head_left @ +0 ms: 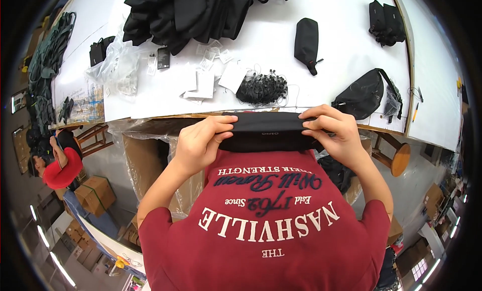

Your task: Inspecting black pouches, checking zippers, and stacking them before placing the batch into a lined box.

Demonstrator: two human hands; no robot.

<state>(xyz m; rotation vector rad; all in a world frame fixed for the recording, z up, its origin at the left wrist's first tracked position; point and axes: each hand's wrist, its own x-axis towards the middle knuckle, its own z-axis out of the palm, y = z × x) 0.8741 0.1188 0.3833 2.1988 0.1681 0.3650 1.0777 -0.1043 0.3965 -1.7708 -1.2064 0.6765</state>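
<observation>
Pouch (271, 135) of black fabric is held lengthwise across the body, at the middle of the near edge of the white table (346, 20) and before the red shirt (276, 190). The left hand (201, 140) pinches its left end between thumb and fingers, and the right hand (334, 130) pinches its right end in a similar way. So both grips are closed on the fabric; how strongly they press, I cannot tell.

The step in hand appears to be holding the pouch by its 2 ends, and for this an even pull is, I think, most important. Both ends should be at 1 height, because the soft fabric would probably twist or wrinkle if 1 side pulls more. The fingers do well to press near the ends only, so that the wide front remains uncovered and easy to inspect.

Whether the pouch touches the table's near edge, I cannot tell; a small lift would prevent rubbing there. Just beyond this edge, left of its right corner, lies the pile of black tags with thin cords (261, 89), and a loose cord could catch on the fabric. Nearer to that corner rests the black strapped bag (359, 93), close to the right hand, so this wrist should turn with small movements.
</observation>
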